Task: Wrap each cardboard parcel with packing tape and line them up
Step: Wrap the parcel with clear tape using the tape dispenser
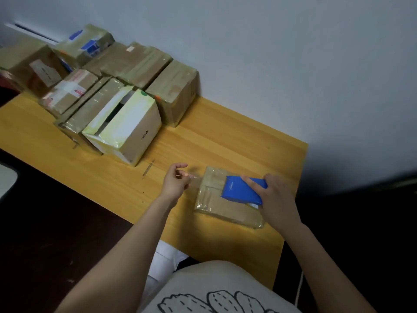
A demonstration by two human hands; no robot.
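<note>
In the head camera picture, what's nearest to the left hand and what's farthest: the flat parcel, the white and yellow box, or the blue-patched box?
1. The flat parcel, just right of the left hand, under the blue tape dispenser.
2. The white and yellow box, farther back and left on the table.
3. The blue-patched box, far back by the wall.

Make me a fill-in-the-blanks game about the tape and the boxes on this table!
1. The right hand grips a ___ tape dispenser on the flat parcel.
2. The left hand pinches the end of the clear ___.
3. The wrapped parcels are piled against the ___.
Missing words: blue; tape; wall.
</note>
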